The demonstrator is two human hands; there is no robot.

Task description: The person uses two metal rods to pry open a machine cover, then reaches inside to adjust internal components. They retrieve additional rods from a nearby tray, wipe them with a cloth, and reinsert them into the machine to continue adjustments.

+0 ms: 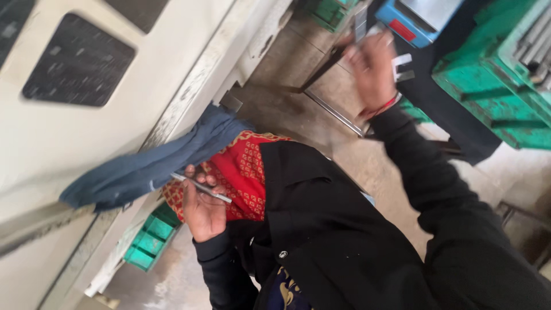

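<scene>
My left hand [202, 206] is raised close to my chest, fingers curled around a thin grey metal strip [202, 188] that lies across the palm. Behind it hang a red patterned scarf [244, 169] and a blue cloth [155, 163]. My right hand [373, 69], blurred with motion, reaches out far ahead in a black sleeve with a red thread at the wrist. It seems to grip a small pale metal piece [402, 66]; blur hides the hold.
A large cream machine housing [86, 103] fills the left. Green metal equipment [493, 92] stands at the right, a blue box [413, 20] at the top, a green crate [150, 241] low on the concrete floor [298, 109]. A metal frame [333, 112] stands on the floor.
</scene>
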